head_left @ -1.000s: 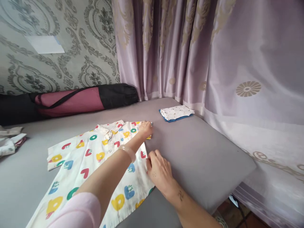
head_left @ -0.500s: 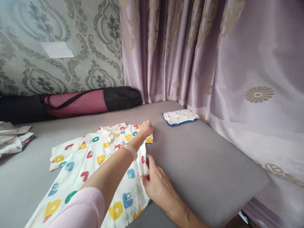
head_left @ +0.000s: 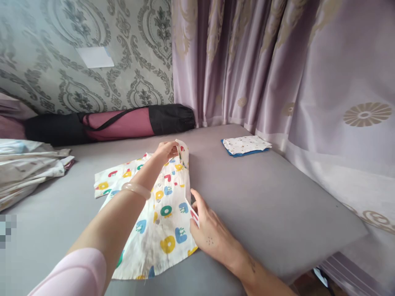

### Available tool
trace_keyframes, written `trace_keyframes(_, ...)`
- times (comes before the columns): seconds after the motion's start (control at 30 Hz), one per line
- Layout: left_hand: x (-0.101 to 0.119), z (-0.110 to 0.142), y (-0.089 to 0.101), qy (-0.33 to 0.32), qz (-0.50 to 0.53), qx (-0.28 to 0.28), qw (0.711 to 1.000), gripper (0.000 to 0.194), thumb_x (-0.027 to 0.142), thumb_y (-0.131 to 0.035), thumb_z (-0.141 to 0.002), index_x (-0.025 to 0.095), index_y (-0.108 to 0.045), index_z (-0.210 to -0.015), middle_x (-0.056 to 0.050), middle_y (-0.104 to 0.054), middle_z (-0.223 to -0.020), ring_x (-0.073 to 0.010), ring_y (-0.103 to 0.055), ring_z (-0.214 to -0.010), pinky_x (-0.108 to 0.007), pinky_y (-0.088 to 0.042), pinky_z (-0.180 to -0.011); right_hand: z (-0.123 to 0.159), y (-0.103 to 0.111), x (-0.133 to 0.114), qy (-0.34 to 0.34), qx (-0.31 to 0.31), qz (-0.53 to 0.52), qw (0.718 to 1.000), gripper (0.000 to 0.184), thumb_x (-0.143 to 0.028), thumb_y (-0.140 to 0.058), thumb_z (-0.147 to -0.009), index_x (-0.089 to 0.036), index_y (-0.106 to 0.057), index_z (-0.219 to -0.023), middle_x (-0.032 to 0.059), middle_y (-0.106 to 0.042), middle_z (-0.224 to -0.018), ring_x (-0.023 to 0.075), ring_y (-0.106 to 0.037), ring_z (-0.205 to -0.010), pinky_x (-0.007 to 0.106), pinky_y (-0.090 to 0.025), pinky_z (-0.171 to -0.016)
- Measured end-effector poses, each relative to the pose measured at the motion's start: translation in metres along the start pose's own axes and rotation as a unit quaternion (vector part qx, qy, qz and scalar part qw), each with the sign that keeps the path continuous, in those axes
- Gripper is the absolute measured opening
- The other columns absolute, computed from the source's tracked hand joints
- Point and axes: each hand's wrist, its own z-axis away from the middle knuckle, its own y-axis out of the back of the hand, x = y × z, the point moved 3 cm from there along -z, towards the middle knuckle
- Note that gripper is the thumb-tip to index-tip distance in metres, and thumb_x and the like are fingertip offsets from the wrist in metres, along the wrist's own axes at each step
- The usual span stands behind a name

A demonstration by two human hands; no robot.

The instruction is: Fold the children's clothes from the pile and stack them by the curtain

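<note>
A short-sleeved white shirt printed with red, yellow, green and blue figures lies spread on the grey bed surface. My left hand, its forearm crossing over the shirt, is closed on the far right sleeve and holds that fabric raised and folded inward. At the shirt's right side edge, my right hand pinches the cloth between thumb and fingers, lifting the edge slightly. Part of the collar and the shirt's left portion are hidden behind my left arm.
A folded white patterned garment rests on a blue one at the back right. Piled clothes lie at the left. A black and pink long bag runs along the wall; purple curtains hang behind.
My left hand has pulled the right sleeve up and inward to the left. The shirt's right side edge is now lifted at my right hand. The view has shifted left.
</note>
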Motion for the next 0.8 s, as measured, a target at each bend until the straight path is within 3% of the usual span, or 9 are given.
trace_keyframes(0.13, -0.011, 0.003, 0.035, 0.038, 0.035, 0.040, 0.998, 0.010, 0.013, -0.060, -0.064, 0.016, -0.051, -0.069, -0.002, -0.056, -0.053, -0.0115, -0.056, -0.048, -0.021, -0.050, -0.051, 0.001, -0.010, -0.009, 0.090, 0.004, 0.037, 0.995, 0.070, -0.006, -0.038, -0.084, -0.020, -0.021, -0.150, 0.0109, -0.057, -0.126, 0.0201, -0.057, -0.114, 0.034, -0.047, -0.097)
trace_keyframes(0.37, -0.040, 0.007, 0.078, 0.097, 0.019, 0.089, 0.991, 0.007, 0.019, -0.051, -0.074, 0.019, -0.043, -0.074, -0.002, -0.054, -0.055, -0.0140, -0.056, -0.047, -0.024, -0.049, -0.048, 0.009, -0.017, -0.018, 0.204, -0.084, 0.125, 0.967, 0.064, -0.007, -0.039, -0.084, -0.021, -0.029, -0.146, 0.0079, -0.059, -0.116, 0.0208, -0.052, -0.108, 0.034, -0.046, -0.095)
trace_keyframes(0.5, -0.050, 0.008, 0.085, 0.076, -0.031, 0.092, 0.992, 0.022, 0.028, -0.060, -0.076, 0.016, -0.050, -0.090, -0.001, -0.056, -0.061, -0.0149, -0.059, -0.051, -0.025, -0.050, -0.051, 0.009, -0.017, -0.016, 0.225, -0.092, 0.148, 0.958, 0.052, -0.007, -0.040, -0.085, -0.019, -0.042, -0.135, 0.0079, -0.060, -0.113, 0.0210, -0.052, -0.105, 0.033, -0.046, -0.092)
trace_keyframes(0.63, -0.051, 0.011, 0.084, 0.011, -0.115, 0.082, 0.990, 0.047, 0.017, -0.072, -0.065, 0.017, -0.054, -0.108, 0.006, -0.051, -0.059, -0.0112, -0.055, -0.051, -0.022, -0.047, -0.055, 0.008, -0.017, -0.012, 0.242, -0.093, 0.149, 0.954, 0.037, -0.007, -0.044, -0.085, -0.020, -0.053, -0.119, 0.0059, -0.061, -0.107, 0.0198, -0.052, -0.102, 0.031, -0.044, -0.091)
trace_keyframes(0.8, -0.047, 0.018, 0.082, -0.036, -0.199, 0.064, 0.977, 0.041, 0.017, -0.072, -0.063, 0.014, -0.063, -0.102, 0.006, -0.049, -0.059, -0.0096, -0.049, -0.052, -0.022, -0.043, -0.057, 0.007, -0.017, -0.010, 0.273, -0.100, 0.138, 0.947, 0.021, -0.012, -0.045, -0.092, -0.021, -0.059, -0.104, 0.0041, -0.062, -0.098, 0.0171, -0.055, -0.095, 0.028, -0.044, -0.085)
